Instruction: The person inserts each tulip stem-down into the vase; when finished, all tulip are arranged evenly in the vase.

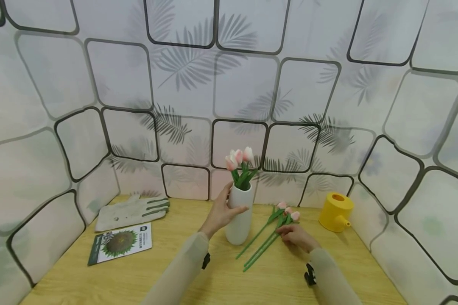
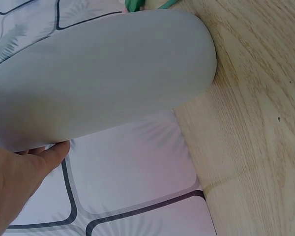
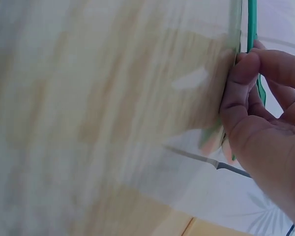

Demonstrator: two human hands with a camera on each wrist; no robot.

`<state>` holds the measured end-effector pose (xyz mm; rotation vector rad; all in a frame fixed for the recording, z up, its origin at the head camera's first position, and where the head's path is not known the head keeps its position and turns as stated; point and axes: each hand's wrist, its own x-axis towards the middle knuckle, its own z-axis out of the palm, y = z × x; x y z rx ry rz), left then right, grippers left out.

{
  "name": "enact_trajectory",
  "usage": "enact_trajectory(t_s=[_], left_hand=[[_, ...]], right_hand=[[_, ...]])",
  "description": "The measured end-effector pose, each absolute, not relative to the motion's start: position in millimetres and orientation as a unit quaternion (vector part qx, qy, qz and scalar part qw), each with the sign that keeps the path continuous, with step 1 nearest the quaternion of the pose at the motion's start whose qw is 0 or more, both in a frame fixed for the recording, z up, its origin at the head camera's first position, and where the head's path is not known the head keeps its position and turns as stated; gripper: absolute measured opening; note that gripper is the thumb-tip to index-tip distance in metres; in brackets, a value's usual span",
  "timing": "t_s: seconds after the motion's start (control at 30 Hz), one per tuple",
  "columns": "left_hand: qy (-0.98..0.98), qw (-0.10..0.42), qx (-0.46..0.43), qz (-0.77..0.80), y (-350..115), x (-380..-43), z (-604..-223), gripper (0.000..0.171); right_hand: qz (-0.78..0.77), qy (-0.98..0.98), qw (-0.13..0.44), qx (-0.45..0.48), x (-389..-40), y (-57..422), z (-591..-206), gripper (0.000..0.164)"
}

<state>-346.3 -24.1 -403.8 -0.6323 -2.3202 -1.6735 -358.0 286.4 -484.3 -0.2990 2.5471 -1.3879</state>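
A white vase [image 1: 238, 220] stands upright on the wooden table, holding several pink-and-white tulips [image 1: 238, 157] with green leaves. My left hand [image 1: 222, 214] grips the vase around its upper part, thumb across the near side. In the left wrist view the fingers [image 2: 56, 152] press on the smooth vase wall. To the right of the vase, several more tulips [image 1: 262, 249] lie on the table, heads pointing away. My right hand [image 1: 297, 237] is at these, just below the blossoms. Seen from the right wrist, thumb and fingers pinch a green tulip stem [image 3: 251, 24].
On the left lie a pair of pale gloves [image 1: 131, 215] and a packet with a sunflower-like picture [image 1: 121, 244]. A yellow watering can [image 1: 336, 212] stands at the back right. A patterned wall covering [image 1: 187, 182] rises behind and beside the table [image 1: 156, 284].
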Motion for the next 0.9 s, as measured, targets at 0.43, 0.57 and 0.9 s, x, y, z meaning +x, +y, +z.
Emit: enact_trajectory(t_s=[0.43, 0.57, 0.9], left_hand=[[-0.79, 0.099, -0.211, -0.567, -24, -345, -407, 0.095], [-0.791, 0.101, -0.217, -0.563, -21, -347, -405, 0.094], [-0.786, 0.097, -0.214, -0.572, -25, -348, -404, 0.096]], right_hand=[[-0.5, 0.858, 0.098, -0.068, -353, 286, -489, 0.036], [-0.572, 0.816, 0.083, -0.02, -349, 290, -489, 0.037], [-0.579, 0.813, 0.008, 0.054, -348, 289, -485, 0.039]])
